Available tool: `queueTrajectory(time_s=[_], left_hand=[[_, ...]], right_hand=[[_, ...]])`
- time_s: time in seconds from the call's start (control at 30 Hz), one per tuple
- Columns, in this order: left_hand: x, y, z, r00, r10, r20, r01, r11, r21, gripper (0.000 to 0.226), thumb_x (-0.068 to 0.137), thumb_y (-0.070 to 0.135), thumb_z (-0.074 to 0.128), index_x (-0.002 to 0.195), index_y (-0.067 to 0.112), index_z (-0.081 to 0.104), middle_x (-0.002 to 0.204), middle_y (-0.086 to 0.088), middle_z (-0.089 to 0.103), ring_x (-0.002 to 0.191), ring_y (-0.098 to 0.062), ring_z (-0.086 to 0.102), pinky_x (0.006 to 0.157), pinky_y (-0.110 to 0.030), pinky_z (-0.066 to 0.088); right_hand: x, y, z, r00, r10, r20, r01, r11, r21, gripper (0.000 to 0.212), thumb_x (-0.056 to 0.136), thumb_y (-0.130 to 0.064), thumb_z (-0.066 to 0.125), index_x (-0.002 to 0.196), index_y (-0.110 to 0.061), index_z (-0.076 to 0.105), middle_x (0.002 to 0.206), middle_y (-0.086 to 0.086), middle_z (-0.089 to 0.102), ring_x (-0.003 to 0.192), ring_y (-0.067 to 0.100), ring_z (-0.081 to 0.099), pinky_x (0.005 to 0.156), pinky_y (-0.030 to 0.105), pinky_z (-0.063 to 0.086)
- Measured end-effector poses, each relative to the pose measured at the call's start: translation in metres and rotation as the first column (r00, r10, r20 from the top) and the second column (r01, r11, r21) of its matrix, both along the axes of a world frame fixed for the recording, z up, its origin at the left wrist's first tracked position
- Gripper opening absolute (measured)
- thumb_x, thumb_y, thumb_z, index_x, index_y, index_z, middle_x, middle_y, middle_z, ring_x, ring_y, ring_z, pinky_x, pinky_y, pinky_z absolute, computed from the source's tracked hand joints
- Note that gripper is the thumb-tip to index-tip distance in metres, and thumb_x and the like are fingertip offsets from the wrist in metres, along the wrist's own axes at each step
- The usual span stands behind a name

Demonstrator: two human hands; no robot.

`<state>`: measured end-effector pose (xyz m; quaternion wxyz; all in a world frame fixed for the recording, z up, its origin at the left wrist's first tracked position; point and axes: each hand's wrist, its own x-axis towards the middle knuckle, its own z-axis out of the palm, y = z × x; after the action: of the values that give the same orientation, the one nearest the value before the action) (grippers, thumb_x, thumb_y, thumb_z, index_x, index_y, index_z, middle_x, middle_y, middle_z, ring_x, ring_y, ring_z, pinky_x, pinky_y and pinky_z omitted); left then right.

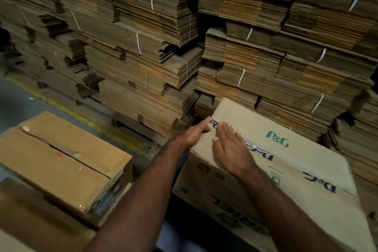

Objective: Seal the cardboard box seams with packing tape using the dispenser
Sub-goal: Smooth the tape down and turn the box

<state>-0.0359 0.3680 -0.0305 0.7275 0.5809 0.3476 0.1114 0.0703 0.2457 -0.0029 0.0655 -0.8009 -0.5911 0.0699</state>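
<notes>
Both hands smoothing tape end at the box's far-left corner.
We see the box (266, 141) at right, tape (263, 150) laid along its top seam. Left hand (194, 134) curls at the box's corner edge, fingers pinching the tape end; right hand (231, 149) lies flat on the lid, fingers spread. No dispenser visible. Risks, we judge: uneven pressing leaves wrinkles or bubbles; tape end folds on itself or lifts off the edge; seam stays gapped.

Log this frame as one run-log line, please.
phase: pressing tape | left hand: at box edge, on tape end | right hand: flat on seam | dispenser: not visible
</notes>
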Motion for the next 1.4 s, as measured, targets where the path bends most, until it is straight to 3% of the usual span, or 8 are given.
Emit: queueTrajectory(time_s=[0.07, 0.17, 0.3, 0.6, 0.7, 0.9, 1.17, 1.4], left_hand=[[-0.003, 0.003, 0.002, 0.995, -0.05, -0.089, 0.059, 0.994, 0.096, 0.054, 0.085, 0.05, 0.047, 0.131, 0.025, 0.061, 0.12, -0.011, 0.069, 0.105, -0.031, 0.066, 0.098, -0.052, 0.05], [0.001, 0.006, 0.011, 0.997, 0.008, -0.077, 0.017, 0.947, 0.32, 0.059, 0.095, 0.045, 0.044, 0.152, 0.038, 0.031, 0.134, 0.001, 0.054, 0.112, -0.021, 0.059, 0.088, -0.039, 0.049], [0.012, 0.014, 0.004, 0.994, -0.036, -0.104, 0.085, 0.854, 0.513, 0.059, 0.102, 0.047, 0.041, 0.156, 0.03, 0.025, 0.159, -0.003, 0.033, 0.144, -0.022, 0.035, 0.119, -0.041, 0.029], [0.019, 0.008, 0.005, 0.963, 0.071, -0.261, 0.144, 0.684, 0.715, 0.046, 0.105, 0.038, 0.039, 0.149, 0.025, 0.04, 0.139, -0.016, 0.057, 0.127, -0.033, 0.053, 0.1, -0.039, 0.044], [0.018, -0.01, 0.015, 0.93, 0.204, -0.305, 0.165, 0.511, 0.844, 0.023, 0.103, 0.036, 0.042, 0.111, 0.018, 0.054, 0.102, -0.014, 0.066, 0.092, -0.034, 0.062, 0.072, -0.037, 0.045], [0.017, -0.102, 0.045, 0.898, 0.413, -0.155, 0.158, 0.025, 0.987, 0.026, 0.091, 0.031, 0.059, 0.109, 0.013, 0.06, 0.101, -0.008, 0.062, 0.088, -0.026, 0.057, 0.077, -0.042, 0.048], [0.028, -0.219, 0.068, 0.736, 0.414, -0.536, 0.439, 0.311, 0.843, 0.053, 0.092, 0.065, 0.037, 0.113, 0.021, 0.058, 0.105, -0.003, 0.065, 0.094, -0.027, 0.066, 0.072, -0.035, 0.048], [0.044, -0.248, 0.063, 0.791, 0.137, -0.596, 0.206, 0.858, 0.471, 0.107, 0.088, 0.07, 0.051, 0.157, 0.013, -0.008, 0.149, -0.012, 0.045, 0.135, -0.033, 0.043, 0.111, -0.047, 0.038]], right_hand=[[-0.001, 0.0, -0.001, 1.0, 0.0, 0.017, -0.001, 1.0, 0.018, 0.062, 0.103, -0.044, 0.014, 0.158, -0.017, 0.006, 0.166, 0.003, 0.003, 0.152, 0.014, 0.0, 0.122, 0.036, 0.0], [0.0, 0.001, -0.001, 0.997, -0.012, 0.071, 0.009, 0.999, 0.039, 0.063, 0.104, -0.046, 0.016, 0.158, -0.017, 0.001, 0.166, 0.002, -0.004, 0.151, 0.012, -0.006, 0.122, 0.037, -0.002], [0.004, 0.005, 0.003, 0.999, -0.021, 0.044, 0.024, 0.997, -0.079, 0.064, 0.104, -0.047, 0.013, 0.158, -0.015, -0.003, 0.165, 0.003, -0.008, 0.151, 0.012, -0.008, 0.121, 0.036, -0.005], [0.025, -0.023, 0.001, 0.992, -0.124, 0.032, 0.127, 0.984, -0.126, 0.068, 0.101, -0.051, 0.009, 0.158, -0.015, -0.002, 0.166, 0.003, -0.005, 0.152, 0.016, -0.003, 0.122, 0.045, -0.002], [0.044, -0.039, 0.01, 0.993, -0.113, 0.027, 0.114, 0.992, -0.059, 0.066, 0.102, -0.049, 0.014, 0.158, -0.014, 0.01, 0.166, 0.005, 0.008, 0.152, 0.018, 0.007, 0.122, 0.046, 0.003], [0.127, -0.04, 0.042, 0.943, -0.328, 0.06, 0.316, 0.938, 0.144, 0.054, 0.098, -0.045, 0.041, 0.145, -0.018, 0.038, 0.149, 0.01, 0.043, 0.132, 0.027, 0.043, 0.106, 0.045, 0.035], [0.175, -0.04, 0.022, 0.946, -0.322, 0.041, 0.324, 0.945, -0.05, 0.071, 0.084, -0.074, 0.034, 0.142, -0.034, 0.038, 0.153, 0.012, 0.037, 0.139, 0.032, 0.032, 0.106, 0.055, 0.028], [0.185, -0.055, 0.026, 0.956, -0.293, 0.015, 0.292, 0.955, 0.047, 0.061, 0.082, -0.068, 0.048, 0.13, -0.03, 0.053, 0.141, 0.011, 0.049, 0.131, 0.034, 0.04, 0.103, 0.057, 0.028]])
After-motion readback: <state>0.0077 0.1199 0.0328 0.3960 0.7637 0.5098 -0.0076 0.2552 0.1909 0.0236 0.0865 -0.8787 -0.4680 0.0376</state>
